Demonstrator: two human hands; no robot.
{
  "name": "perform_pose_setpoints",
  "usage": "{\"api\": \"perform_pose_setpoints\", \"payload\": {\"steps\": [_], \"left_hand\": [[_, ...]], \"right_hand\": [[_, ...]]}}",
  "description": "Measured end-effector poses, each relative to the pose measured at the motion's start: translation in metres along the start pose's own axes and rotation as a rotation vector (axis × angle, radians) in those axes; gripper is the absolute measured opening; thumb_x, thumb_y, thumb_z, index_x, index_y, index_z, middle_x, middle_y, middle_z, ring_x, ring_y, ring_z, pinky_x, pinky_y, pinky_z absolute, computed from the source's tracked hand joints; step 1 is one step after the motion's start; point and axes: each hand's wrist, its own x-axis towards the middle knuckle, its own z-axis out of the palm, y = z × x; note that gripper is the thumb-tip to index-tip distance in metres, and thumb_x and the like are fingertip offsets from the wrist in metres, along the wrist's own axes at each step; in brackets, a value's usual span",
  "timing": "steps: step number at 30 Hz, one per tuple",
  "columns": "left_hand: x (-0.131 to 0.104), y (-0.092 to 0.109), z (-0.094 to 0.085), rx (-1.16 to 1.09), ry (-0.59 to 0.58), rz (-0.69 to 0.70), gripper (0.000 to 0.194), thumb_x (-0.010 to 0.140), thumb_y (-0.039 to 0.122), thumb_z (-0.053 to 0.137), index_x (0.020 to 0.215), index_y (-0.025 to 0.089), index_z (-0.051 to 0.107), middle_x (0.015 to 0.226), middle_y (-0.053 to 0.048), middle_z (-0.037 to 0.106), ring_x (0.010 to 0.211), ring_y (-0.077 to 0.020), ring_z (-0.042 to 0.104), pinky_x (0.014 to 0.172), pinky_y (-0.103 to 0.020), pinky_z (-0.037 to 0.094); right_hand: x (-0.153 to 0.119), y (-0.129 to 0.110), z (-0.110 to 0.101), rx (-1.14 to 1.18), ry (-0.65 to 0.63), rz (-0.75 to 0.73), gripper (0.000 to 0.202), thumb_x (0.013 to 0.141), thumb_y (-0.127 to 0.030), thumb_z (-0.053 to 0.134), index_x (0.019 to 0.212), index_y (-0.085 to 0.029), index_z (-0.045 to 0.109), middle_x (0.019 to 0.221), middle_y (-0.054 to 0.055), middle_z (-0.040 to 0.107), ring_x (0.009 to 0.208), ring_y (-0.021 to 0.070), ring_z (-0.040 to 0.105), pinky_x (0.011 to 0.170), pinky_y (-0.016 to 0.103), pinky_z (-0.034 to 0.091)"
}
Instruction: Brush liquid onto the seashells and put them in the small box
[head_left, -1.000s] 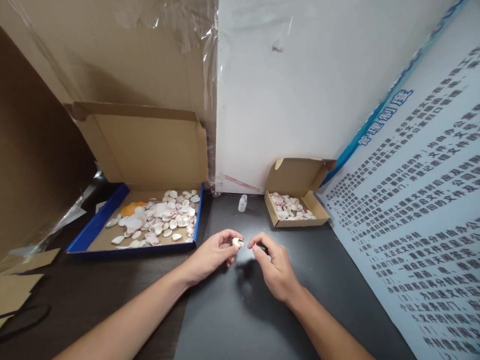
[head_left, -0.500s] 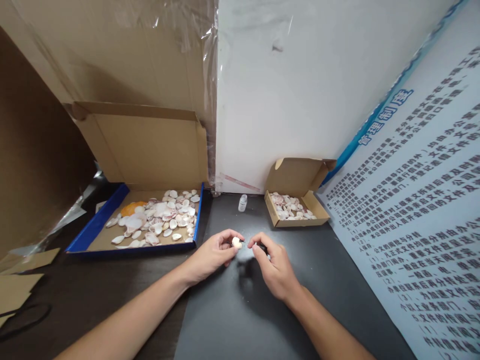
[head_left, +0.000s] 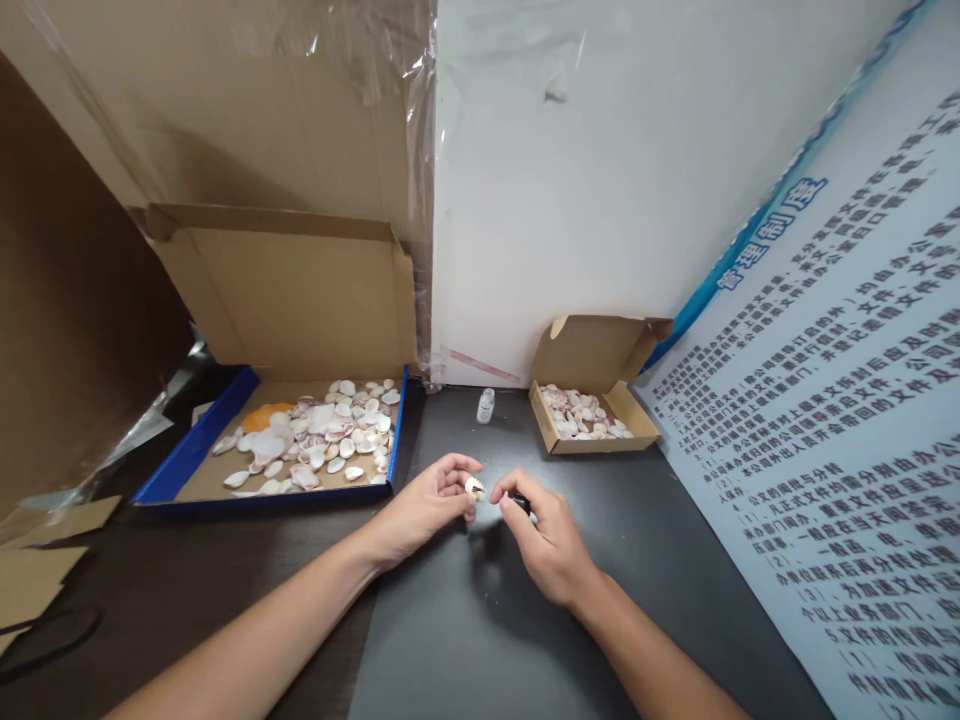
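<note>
Hands apart, w/ only a narrow gap b/w the fingertips: a worker's L hand (head_left: 429, 505) pinches a small cream-coloured ridged shell (head_left: 472, 485) b/w thumb and fingers over a smooth dark-grey mat (head_left: 450, 640), while the R hand (head_left: 551, 535) is closed on a slim black object (head_left: 520, 503), mostly hidden, type unclear. Key relation: the shell sits at the L fingertips, just to the L of the R fingertips and approx. level w/ them; the black object's visible part slants back from those fingertips toward the palm. Shell's long axis can't be told at this size. Beyond the gap, nearer the L fingertips than the R, stands a small clear bottle w/ a pale label (head_left: 486, 407), upright, untouched. Far L, on the dark-brown tabletop (head_left: 225, 560), a wide, blue-sided cardboard box (head_left: 196, 445), lid up, holds loose white & pinkish shells (head_left: 322, 430), plus an orange one (head_left: 262, 416); far R, a smaller plain-brown cardboard box (head_left: 600, 446), also open, holds more of the same. Behind: a white panel (head_left: 570, 220) and, at R, a pale-blue printed sheet (head_left: 825, 440).
</note>
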Motion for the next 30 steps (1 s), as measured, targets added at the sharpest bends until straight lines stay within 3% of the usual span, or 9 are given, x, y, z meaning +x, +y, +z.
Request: {"api": "perform_pose_setpoints", "payload": {"steps": [7,12,16,21,26,30], "left_hand": [[0.0004,-0.0013,-0.001,-0.079,-0.033,0.001,0.033,0.071,0.023,0.073,0.097,0.018,0.052,0.087,0.0,0.06,0.081,-0.012,0.055,0.079,-0.026,0.04],[-0.0044,0.0008,0.0023,-0.129,-0.077,0.006,0.036,0.075,0.026,0.071,0.101,0.022,0.047,0.088,0.001,0.056,0.084,-0.0131,0.059,0.086,-0.031,0.043],[-0.0051,-0.0001,0.0037,-0.092,-0.097,0.007,0.034,0.077,0.03,0.069,0.1,0.023,0.044,0.092,0.001,0.054,0.083,-0.014,0.061,0.085,-0.034,0.046],[-0.0034,-0.0013,0.003,-0.059,-0.084,0.042,0.04,0.076,0.03,0.07,0.102,0.023,0.041,0.085,0.003,0.053,0.078,-0.0123,0.059,0.079,-0.03,0.044],[-0.0027,-0.0013,0.0021,-0.06,-0.078,0.014,0.042,0.074,0.031,0.073,0.098,0.023,0.039,0.085,0.002,0.056,0.078,-0.013,0.059,0.077,-0.03,0.043],[-0.0033,-0.0007,0.0022,-0.088,-0.095,0.012,0.04,0.073,0.032,0.074,0.088,0.022,0.039,0.08,0.002,0.058,0.077,-0.0122,0.058,0.076,-0.028,0.042]], "right_hand": [[0.0013,0.0009,-0.0026,-0.028,0.122,0.026,0.019,0.09,-0.028,0.043,0.082,-0.018,0.058,0.058,-0.004,0.047,0.052,0.0115,0.042,0.052,0.021,0.032],[0.0004,0.0013,0.0,0.026,0.002,-0.007,0.018,0.09,-0.026,0.043,0.084,-0.018,0.058,0.065,-0.002,0.055,0.056,0.0117,0.046,0.053,0.021,0.034],[0.0007,0.0025,0.0023,-0.032,0.107,0.044,0.019,0.09,-0.027,0.044,0.08,-0.018,0.057,0.06,-0.003,0.05,0.053,0.0113,0.042,0.051,0.021,0.032],[0.0011,0.0019,0.0019,0.005,0.013,0.005,0.018,0.089,-0.026,0.043,0.08,-0.018,0.057,0.064,-0.003,0.053,0.055,0.0113,0.044,0.053,0.021,0.033],[0.002,0.0029,-0.001,-0.046,0.097,0.057,0.018,0.089,-0.026,0.043,0.08,-0.018,0.056,0.055,-0.005,0.042,0.05,0.0113,0.039,0.05,0.021,0.029],[0.001,0.0005,-0.0014,0.024,0.01,-0.015,0.018,0.09,-0.027,0.043,0.081,-0.018,0.057,0.064,-0.002,0.055,0.056,0.0116,0.046,0.054,0.021,0.035]]}}
